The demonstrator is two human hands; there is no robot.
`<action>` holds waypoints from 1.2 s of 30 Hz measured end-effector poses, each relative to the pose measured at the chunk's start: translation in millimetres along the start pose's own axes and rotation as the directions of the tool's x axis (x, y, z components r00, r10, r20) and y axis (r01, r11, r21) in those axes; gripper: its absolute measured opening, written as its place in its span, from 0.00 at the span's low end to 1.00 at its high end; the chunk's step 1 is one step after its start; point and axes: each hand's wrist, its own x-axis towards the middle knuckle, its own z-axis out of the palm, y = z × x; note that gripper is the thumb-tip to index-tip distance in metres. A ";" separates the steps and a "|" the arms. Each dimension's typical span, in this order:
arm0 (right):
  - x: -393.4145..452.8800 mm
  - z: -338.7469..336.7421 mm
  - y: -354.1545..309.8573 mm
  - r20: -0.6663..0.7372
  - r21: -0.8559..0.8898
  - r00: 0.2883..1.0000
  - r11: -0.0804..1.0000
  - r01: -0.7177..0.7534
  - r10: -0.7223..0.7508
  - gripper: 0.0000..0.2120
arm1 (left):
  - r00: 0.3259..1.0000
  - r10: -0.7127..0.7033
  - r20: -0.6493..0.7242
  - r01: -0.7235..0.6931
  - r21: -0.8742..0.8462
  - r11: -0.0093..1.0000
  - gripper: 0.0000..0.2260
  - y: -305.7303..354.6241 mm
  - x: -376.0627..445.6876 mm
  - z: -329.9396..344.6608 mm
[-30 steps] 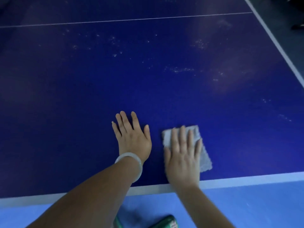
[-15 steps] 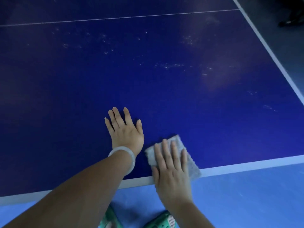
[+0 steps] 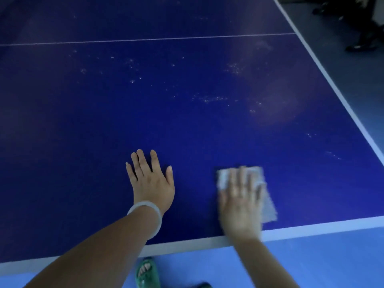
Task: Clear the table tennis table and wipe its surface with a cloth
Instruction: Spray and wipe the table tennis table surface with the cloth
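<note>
The right grip lies flat with fingers spread on the pale cloth, pressing it to the counter just inside the near white edge line; the hand is blurred, so finer detail of the fingers cannot be told. The left grip rests spread and flat on bare blue beside it, holding nothing, a pale bangle at the wrist.

By my judgement the clearing is done: no bats, balls or net show on the part in view. The wiping looks partly done, since the near strip reads clean while whitish specks and a dull smear lie farther out towards the centre line.

Below the counter is light blue floor, with a green sandal on a foot; dark shapes at the top right are too dim to name.
</note>
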 end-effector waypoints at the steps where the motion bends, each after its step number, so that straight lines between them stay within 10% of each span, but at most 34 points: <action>1: -5.2 4.4 -16.7 0.020 -0.007 0.985 0.985 0.174 -0.174 0.29 | 1.000 0.000 -0.001 0.000 -0.009 1.000 0.31 0.2 -0.5 -0.6; 5: 20.1 10.2 -1.1 0.123 -0.029 0.804 0.807 0.589 -0.582 0.28 | 1.000 -0.006 0.019 0.006 -0.011 1.000 0.33 1.0 -0.8 -4.3; 9: 80.6 2.4 71.9 0.050 -0.033 0.992 0.993 0.115 -0.113 0.28 | 0.999 -0.001 0.037 0.002 -0.014 1.000 0.33 2.7 -1.1 -7.1; 12: 97.6 -2.1 75.5 0.064 0.070 0.985 0.983 -0.168 0.163 0.29 | 0.998 -0.013 0.058 0.013 0.010 1.000 0.33 3.0 -1.9 -8.6; 36: 119.0 -3.1 50.7 0.082 0.065 0.996 0.998 0.021 -0.026 0.30 | 0.986 0.130 0.103 -0.129 -0.018 0.992 0.33 79.9 72.3 -20.6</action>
